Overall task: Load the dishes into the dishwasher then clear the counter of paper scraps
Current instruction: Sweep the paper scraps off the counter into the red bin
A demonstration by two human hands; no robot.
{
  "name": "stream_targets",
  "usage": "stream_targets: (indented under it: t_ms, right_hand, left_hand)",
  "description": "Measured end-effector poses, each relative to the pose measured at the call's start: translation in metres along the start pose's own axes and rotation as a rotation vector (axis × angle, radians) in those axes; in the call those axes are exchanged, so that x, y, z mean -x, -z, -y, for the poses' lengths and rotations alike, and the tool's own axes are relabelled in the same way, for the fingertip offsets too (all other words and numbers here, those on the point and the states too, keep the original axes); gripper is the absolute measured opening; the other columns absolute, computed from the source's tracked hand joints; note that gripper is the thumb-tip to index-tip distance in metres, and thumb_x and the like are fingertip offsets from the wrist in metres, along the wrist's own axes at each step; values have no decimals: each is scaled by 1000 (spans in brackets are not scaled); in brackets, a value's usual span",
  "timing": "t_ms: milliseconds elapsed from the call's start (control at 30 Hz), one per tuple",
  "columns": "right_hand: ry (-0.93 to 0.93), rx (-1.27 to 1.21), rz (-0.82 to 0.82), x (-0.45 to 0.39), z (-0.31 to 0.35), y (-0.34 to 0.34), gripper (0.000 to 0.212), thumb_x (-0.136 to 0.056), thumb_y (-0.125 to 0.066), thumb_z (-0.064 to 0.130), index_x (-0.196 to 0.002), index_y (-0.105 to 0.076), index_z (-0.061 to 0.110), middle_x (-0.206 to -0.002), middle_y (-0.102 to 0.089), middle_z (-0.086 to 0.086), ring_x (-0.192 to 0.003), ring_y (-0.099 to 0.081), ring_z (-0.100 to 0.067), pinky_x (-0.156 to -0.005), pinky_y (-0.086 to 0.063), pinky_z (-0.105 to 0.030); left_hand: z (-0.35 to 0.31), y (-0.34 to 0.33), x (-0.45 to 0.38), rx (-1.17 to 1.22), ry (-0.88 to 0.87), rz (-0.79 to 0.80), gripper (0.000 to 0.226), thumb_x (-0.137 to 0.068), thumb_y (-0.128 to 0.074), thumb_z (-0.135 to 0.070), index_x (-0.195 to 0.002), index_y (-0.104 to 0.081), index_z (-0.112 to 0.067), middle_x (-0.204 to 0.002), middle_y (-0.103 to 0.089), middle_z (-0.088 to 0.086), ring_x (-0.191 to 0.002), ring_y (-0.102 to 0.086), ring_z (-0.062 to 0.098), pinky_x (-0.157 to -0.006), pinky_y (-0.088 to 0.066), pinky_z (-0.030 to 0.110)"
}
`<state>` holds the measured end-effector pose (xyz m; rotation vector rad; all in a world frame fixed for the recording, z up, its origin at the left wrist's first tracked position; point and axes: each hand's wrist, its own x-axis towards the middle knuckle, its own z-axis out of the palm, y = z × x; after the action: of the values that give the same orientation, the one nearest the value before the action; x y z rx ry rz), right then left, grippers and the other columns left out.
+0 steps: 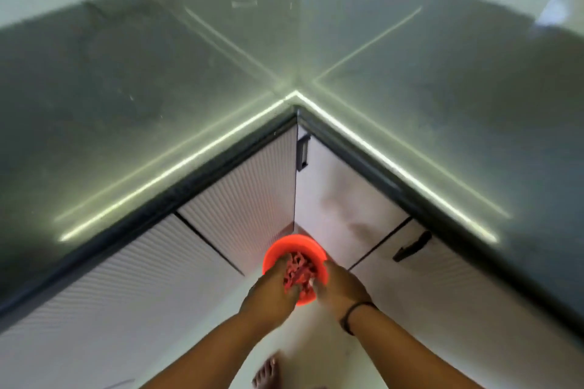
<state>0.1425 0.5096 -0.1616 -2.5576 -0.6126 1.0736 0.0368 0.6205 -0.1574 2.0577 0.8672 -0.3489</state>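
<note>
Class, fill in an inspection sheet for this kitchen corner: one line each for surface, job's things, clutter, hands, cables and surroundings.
Surface: dark glossy counter wrapping an inside corner, streaked with light reflections.
Job's things: orange bowl held below counter level, holding reddish paper scraps; no dishwasher seen.
Clutter: one small pale mark far back on the counter, too blurred to identify.
Hands: left hand and right hand at the bowl, fingers among the scraps; grip unclear.
Cables: nothing seen.
Surroundings: pale ribbed cupboard doors, dark handle, pale floor, a bare foot, dark wristband.
</note>
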Motion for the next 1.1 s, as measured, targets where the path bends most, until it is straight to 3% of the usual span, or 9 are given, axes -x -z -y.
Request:
stream_targets:
  t_ms: [100, 167, 233, 400, 533, 633, 767, 933, 1100]
  right_hand:
    - [208, 196, -78, 33, 29, 46, 47, -82, -39, 41, -127, -46, 32, -131, -54, 0, -120, -49, -24, -99, -44, -37]
    - [352, 296, -137, 52, 48, 76, 54, -93, -41, 35, -145, -31, 23, -148, -38, 0, -139, -28, -24, -113, -29, -38]
    - [454, 351, -202, 62, 64, 99, 56, -99, -38, 32, -151, -21, 22, -155, -27, 2, -145, -17, -21, -118, -20, -36]
    - [674, 285, -384, 71, 125, 152, 45, -99, -39, 24, -144, -37, 20, -145, -43, 3, -135, -35, -12, -110, -25, -21]
    - [707, 231, -495, 49, 180, 186, 40, -98, -43, 27, -138, -46, 24, -135, -52, 5, -128, -42, -12, -105, -33, -24]
    - [677, 244, -501, 20, 218, 205, 36, -96, -45, 27, -131, -51, 24, -127, -56, 2, -118, -49, -17, -99, -39, -29]
    - [581, 307, -465, -31, 264, 227, 31, -95, -46, 33, -124, -55, 27, -123, -57, 3, -115, -52, -19, -96, -44, -34]
    - [432, 301, -437, -86, 303, 248, 33, -94, -49, 36, -124, -55, 25, -124, -57, -1, -114, -53, -21, -96, -42, -32]
    - [349, 224, -449, -136, 321, 266, 25, -92, -53, 34, -114, -62, 27, -112, -64, 2, -105, -59, -19, -86, -46, -30]
  left_hand:
    - [-39, 36, 31, -13, -240, -124, 34, -90, -56, -24, -109, -50, -51, -107, -57, -33, -98, -52, -11, -81, -35, 9]
    - [-58, 58, 46, -11, -318, -239, 28, -91, -57, -26, -114, -54, -43, -107, -49, -29, -104, -49, -7, -84, -32, 10]
    - [-69, 78, 53, -17, -379, -355, 29, -93, -56, -29, -123, -55, -30, -113, -47, -22, -107, -45, -5, -89, -31, 10]
    - [-85, 155, 63, 8, -492, -622, 15, -90, -60, -24, -104, -65, -28, -102, -61, -16, -96, -55, -2, -88, -46, 22]
    - [-76, 233, 43, -91, -516, -730, 24, -89, -50, -39, -99, -68, -26, -100, -65, -12, -97, -58, 6, -85, -44, 19]
    - [-55, 280, 3, -266, -403, -722, 40, -88, -41, -48, -108, -66, -24, -118, -63, -6, -116, -54, 16, -98, -38, 28]
    - [-37, 322, -52, -442, -173, -612, 59, -93, -28, -60, -140, -44, -28, -155, -30, -1, -146, -17, 21, -119, -16, 38]
    - [-40, 366, -113, -562, -173, -490, 73, -94, -26, -64, -153, -16, -21, -161, -7, 5, -148, 1, 26, -120, -2, 44]
    - [-47, 386, -161, -550, -171, -464, 83, -88, -17, -75, -154, -4, -26, -161, 5, 4, -147, 10, 27, -119, 5, 45]
